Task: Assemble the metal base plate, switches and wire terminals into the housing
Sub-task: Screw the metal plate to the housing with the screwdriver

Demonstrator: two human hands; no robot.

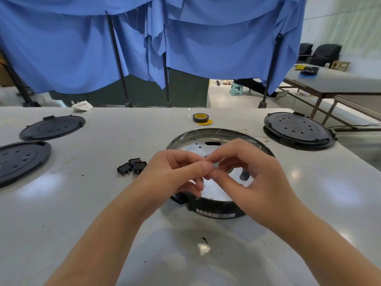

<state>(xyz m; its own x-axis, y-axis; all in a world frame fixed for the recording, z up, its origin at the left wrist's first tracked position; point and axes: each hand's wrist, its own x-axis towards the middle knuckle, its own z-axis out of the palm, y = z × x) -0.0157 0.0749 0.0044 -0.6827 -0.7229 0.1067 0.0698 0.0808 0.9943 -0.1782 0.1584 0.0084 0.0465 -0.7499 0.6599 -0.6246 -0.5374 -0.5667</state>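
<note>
1. Where my fingertips meet, just above the middle of the frame, both hands are curled in and pinching at the same tiny spot. My left hand has thumb and forefinger pressed together, and my right hand comes in from the other side with its fingertips touching the left ones. Whatever's between them is too small and blurry to make out, so honestly I can't tell what I'm holding.
2. Right under my hands sits the housing, a round black ring with a label on its near wall. The metal base plate is already lying inside it, shiny, with a slot near its far edge.
3. Just left of my left hand there's a little pile of black switches on the table, prongs showing, close to my hand but not touching it.
4. Past the housing's far-right rim are the thin wire terminals, loose on the tabletop.
5. Further back, centre frame, a tape roll with a yellow core.
6. Black round lids: one at the right edge of the table, two more at the left.
7. Behind everything, a blue cloth hangs across the upper frame.
</note>
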